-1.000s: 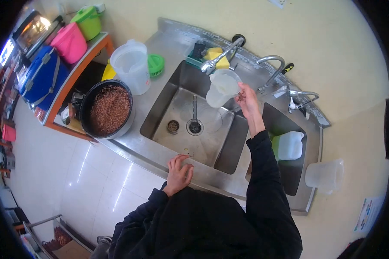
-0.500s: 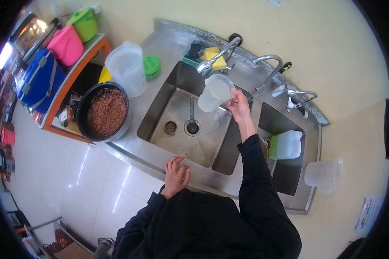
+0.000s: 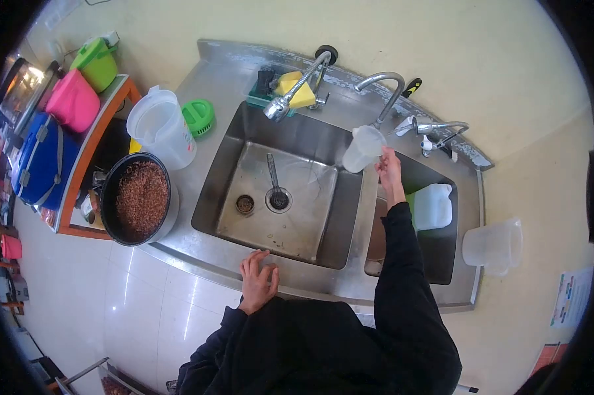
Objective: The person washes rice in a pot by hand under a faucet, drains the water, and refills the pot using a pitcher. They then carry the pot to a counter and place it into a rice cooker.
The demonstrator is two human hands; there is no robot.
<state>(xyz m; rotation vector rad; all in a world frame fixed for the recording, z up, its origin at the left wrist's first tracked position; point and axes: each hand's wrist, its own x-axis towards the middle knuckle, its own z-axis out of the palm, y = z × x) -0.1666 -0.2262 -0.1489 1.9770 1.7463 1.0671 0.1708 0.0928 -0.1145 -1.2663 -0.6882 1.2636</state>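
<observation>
My right hand (image 3: 390, 170) is closed around the handle of a translucent plastic jug (image 3: 361, 153). The jug hangs over the right side of the large sink basin (image 3: 284, 197), near the divider and below the curved middle faucet (image 3: 384, 82). At the front rim of that basin rests my left hand (image 3: 259, 282), empty, its fingers apart and bent over the steel edge. Inside the basin, a metal-handled strainer (image 3: 274, 181) sits in the drain.
On the left counter are a pot of reddish-brown grains (image 3: 141, 201), a large translucent pitcher (image 3: 159, 128) and a green lid (image 3: 198, 116). Sponges (image 3: 297, 89) lie behind the spray faucet (image 3: 280, 105). The small right basin holds a white-and-green jerrycan (image 3: 434, 206). Another translucent pitcher (image 3: 492, 246) stands at far right.
My right hand has carried the jug rightward, from over the large basin to beside the divider under the middle faucet. My left hand stays at the front rim. The view has shifted slightly.
</observation>
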